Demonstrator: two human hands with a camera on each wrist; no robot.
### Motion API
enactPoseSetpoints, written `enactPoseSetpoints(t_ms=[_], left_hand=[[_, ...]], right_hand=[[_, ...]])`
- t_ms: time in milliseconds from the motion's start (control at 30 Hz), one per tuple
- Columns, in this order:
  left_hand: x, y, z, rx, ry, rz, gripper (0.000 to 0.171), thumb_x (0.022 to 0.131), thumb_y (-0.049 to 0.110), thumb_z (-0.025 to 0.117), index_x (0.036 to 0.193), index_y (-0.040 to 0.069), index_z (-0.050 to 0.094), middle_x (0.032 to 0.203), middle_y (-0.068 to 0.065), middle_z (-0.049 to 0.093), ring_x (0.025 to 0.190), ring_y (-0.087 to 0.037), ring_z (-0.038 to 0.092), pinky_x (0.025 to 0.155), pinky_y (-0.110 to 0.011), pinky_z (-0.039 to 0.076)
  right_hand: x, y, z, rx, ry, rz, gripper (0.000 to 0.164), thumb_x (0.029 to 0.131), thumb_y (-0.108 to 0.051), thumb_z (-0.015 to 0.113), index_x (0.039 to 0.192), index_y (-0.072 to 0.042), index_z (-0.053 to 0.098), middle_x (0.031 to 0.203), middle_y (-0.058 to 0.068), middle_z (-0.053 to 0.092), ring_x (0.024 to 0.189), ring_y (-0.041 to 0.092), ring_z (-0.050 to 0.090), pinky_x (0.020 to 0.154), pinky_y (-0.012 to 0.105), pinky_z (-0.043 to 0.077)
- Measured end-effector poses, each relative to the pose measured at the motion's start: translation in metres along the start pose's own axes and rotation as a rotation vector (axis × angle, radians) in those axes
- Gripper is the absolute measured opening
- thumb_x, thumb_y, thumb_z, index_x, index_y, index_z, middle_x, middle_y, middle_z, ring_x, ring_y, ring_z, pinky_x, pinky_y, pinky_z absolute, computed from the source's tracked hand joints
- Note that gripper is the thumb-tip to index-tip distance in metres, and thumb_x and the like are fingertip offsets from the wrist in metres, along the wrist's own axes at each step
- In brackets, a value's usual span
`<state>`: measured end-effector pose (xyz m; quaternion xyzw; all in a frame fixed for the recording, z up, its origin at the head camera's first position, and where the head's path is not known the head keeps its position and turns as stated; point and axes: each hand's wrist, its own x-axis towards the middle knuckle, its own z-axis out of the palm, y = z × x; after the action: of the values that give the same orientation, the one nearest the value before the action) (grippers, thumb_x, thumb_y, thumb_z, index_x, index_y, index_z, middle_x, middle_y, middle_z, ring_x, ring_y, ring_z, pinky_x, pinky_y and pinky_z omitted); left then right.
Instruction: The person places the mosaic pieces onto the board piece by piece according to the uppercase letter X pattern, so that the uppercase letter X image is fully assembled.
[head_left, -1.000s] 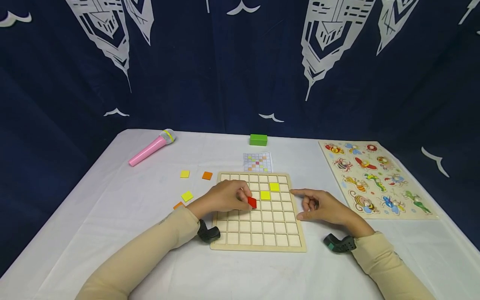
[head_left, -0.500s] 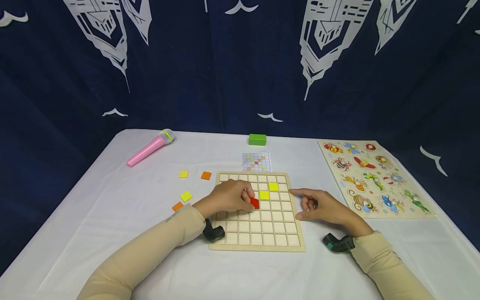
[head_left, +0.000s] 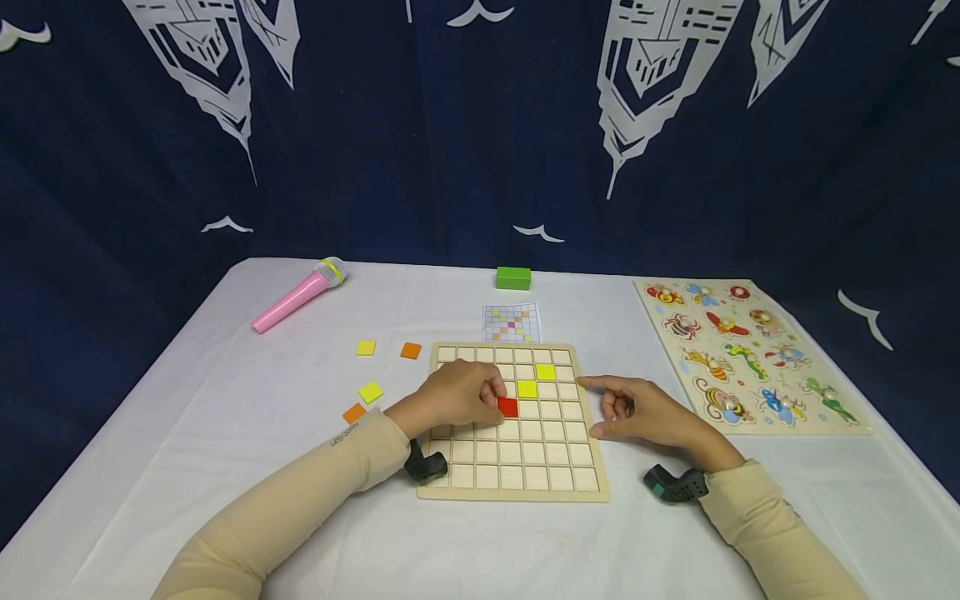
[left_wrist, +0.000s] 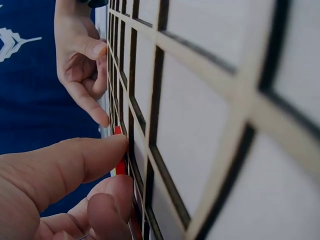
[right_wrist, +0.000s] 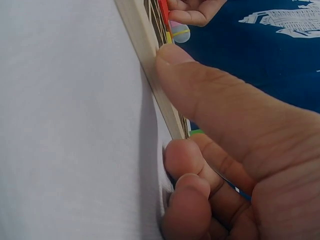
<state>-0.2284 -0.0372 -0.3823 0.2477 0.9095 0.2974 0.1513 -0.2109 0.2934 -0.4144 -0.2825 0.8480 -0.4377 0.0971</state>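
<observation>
A wooden grid board (head_left: pixel 517 493) lies on the table, with two yellow tiles (head_left: pixel 527 389) set diagonally in its cells. My left hand (head_left: pixel 461 393) is over the board's left half, thumb and fingertips pinching the left side of a red tile (head_left: pixel 507 407). That tile looks nearly flat at a cell below and left of the yellow ones; in the left wrist view the red tile (left_wrist: pixel 120 167) shows between thumb and finger. My right hand (head_left: pixel 648 410) rests at the board's right edge, index finger stretched out and other fingers bent. Its thumb (right_wrist: pixel 175 65) touches the board's rim.
Loose yellow tiles (head_left: pixel 371 393) and orange tiles (head_left: pixel 410 351) lie left of the board. Behind it are a printed pattern card (head_left: pixel 512 323) and a green block (head_left: pixel 513 278). A pink microphone (head_left: pixel 292 302) lies back left, an insect puzzle board (head_left: pixel 750 358) at right.
The red tile has gone from tilted to nearly flat on the grid, with my left hand shifting slightly right. My right hand has stayed at the board's edge.
</observation>
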Motion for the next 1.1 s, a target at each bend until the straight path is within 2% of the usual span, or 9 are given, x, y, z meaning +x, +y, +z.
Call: enactPoseSetpoints(t_ms=[233,367,500,767,933,1100], left_hand=[[-0.001,-0.002,-0.002,-0.017,0.002,0.003,0.025,0.087,0.016,0.089,0.106,0.014,0.073,0.082,0.01,0.069,0.08,-0.011,0.062,0.08,-0.031,0.049],[-0.006,-0.004,-0.007,-0.024,0.028,0.017,0.021,0.09,0.019,0.086,0.106,0.014,0.073,0.082,0.011,0.07,0.078,-0.01,0.062,0.078,-0.03,0.049],[-0.014,-0.007,-0.012,-0.03,0.077,0.045,0.019,0.093,0.019,0.084,0.108,0.013,0.074,0.083,0.011,0.071,0.076,-0.01,0.062,0.075,-0.029,0.048],[-0.032,-0.019,-0.018,-0.08,0.172,0.078,0.025,0.093,0.017,0.082,0.115,0.01,0.075,0.088,0.008,0.07,0.065,-0.01,0.057,0.066,-0.028,0.047],[-0.044,-0.028,-0.026,-0.081,0.201,0.086,0.026,0.094,0.021,0.082,0.118,0.013,0.075,0.091,0.01,0.072,0.059,-0.009,0.056,0.061,-0.027,0.045],[-0.055,-0.043,-0.044,-0.163,0.205,0.12,0.028,0.095,0.015,0.079,0.122,0.009,0.075,0.094,0.007,0.072,0.062,-0.013,0.058,0.06,-0.027,0.046]], right_hand=[[0.0,0.001,0.0,-0.002,0.001,0.019,0.067,0.087,-0.005,0.089,0.144,0.012,0.059,0.084,-0.002,0.059,0.068,0.007,0.048,0.061,0.024,0.042],[0.0,0.001,0.0,-0.011,0.003,0.022,0.068,0.087,-0.006,0.09,0.144,0.012,0.059,0.084,-0.002,0.059,0.069,0.007,0.048,0.061,0.024,0.042],[0.0,0.001,0.0,-0.014,0.005,0.017,0.068,0.086,-0.005,0.09,0.144,0.012,0.059,0.084,-0.002,0.06,0.069,0.007,0.049,0.061,0.024,0.042],[0.0,0.001,0.0,-0.013,0.005,0.015,0.067,0.086,-0.006,0.09,0.144,0.012,0.059,0.084,-0.002,0.06,0.069,0.007,0.049,0.061,0.024,0.042],[0.0,0.0,0.0,-0.008,0.002,0.022,0.068,0.086,-0.006,0.09,0.144,0.013,0.059,0.084,-0.001,0.059,0.069,0.007,0.048,0.061,0.024,0.042],[0.0,0.0,0.0,-0.011,0.0,0.024,0.068,0.087,-0.006,0.09,0.145,0.012,0.059,0.084,-0.001,0.059,0.069,0.007,0.048,0.061,0.025,0.042]])
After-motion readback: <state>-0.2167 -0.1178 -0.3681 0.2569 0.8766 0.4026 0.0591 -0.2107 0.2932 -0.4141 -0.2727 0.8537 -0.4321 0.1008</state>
